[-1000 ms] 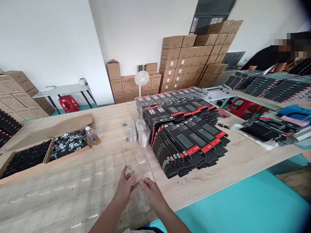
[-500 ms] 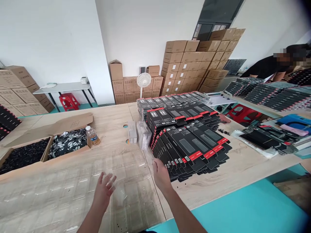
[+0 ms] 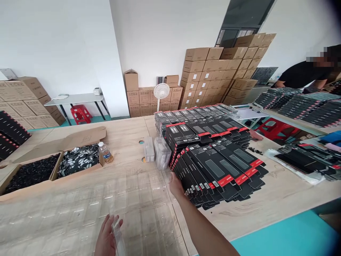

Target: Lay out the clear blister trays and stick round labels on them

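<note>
My left hand (image 3: 108,233) is at the bottom of the view, its fingers closed around a narrow clear plastic tray (image 3: 118,234). Beneath and around it, many clear plastic trays (image 3: 87,213) lie in rows across the wooden table. My right hand (image 3: 176,185) is beside the left edge of the fanned black flat cartons (image 3: 213,170) with red ends. Its fingers are curled at a see-through edge, and what they grip is hard to make out. Just beyond it stand clear plastic trays (image 3: 162,154) in an upright stack, with another stack of clear trays (image 3: 149,149) to their left.
Left on the table are a box of small black parts (image 3: 32,172), a box of black-and-white packets (image 3: 78,160) and a bottle (image 3: 106,153). Black pouches (image 3: 298,160) lie at the right. A co-worker (image 3: 298,74) bends over stacked cartons. A fan (image 3: 161,91) stands behind.
My left hand has moved down and closed on a clear tray. My right hand stays near the cartons' left edge. The view has shifted slightly.
</note>
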`<state>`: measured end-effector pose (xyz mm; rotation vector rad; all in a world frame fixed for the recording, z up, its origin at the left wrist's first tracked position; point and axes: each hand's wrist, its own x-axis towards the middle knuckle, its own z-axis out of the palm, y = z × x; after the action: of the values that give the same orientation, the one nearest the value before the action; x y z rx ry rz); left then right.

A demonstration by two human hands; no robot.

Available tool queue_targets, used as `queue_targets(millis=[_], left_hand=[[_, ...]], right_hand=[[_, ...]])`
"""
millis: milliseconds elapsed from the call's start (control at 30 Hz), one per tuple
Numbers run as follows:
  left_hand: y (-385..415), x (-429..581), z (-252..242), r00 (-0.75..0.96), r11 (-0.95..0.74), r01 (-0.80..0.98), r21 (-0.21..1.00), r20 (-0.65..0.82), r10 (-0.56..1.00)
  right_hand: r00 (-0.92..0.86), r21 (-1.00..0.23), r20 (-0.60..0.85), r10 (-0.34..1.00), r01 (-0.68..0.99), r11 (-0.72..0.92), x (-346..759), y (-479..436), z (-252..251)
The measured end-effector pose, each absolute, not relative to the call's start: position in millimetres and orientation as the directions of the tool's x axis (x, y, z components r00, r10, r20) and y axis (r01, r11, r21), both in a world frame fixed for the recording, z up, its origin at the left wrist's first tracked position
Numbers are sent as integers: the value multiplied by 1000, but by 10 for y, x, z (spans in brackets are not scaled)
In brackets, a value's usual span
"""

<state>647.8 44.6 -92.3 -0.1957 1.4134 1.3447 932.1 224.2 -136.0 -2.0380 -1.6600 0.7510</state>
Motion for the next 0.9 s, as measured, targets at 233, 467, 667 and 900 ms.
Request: queue_targets(millis=[233, 467, 667, 900], left_hand=[[568, 6584, -986, -328, 380, -681, 626, -724, 607], [859, 7093, -888, -316, 434, -561, 705, -667, 674], [938, 7887, -786, -177, 519, -349, 781, -598, 782], [620, 8175, -985, 5, 585, -302, 753, -613, 790]], right_hand=[[62, -651, -65, 996, 754, -89, 9273, 2199, -1318], [-99, -835, -67, 993, 550, -2, 9120, 1257, -962], [-58, -895, -26, 998, 447, 3, 9094, 98, -1031], [446, -841, -162, 880, 405, -360, 9851, -287, -1387]])
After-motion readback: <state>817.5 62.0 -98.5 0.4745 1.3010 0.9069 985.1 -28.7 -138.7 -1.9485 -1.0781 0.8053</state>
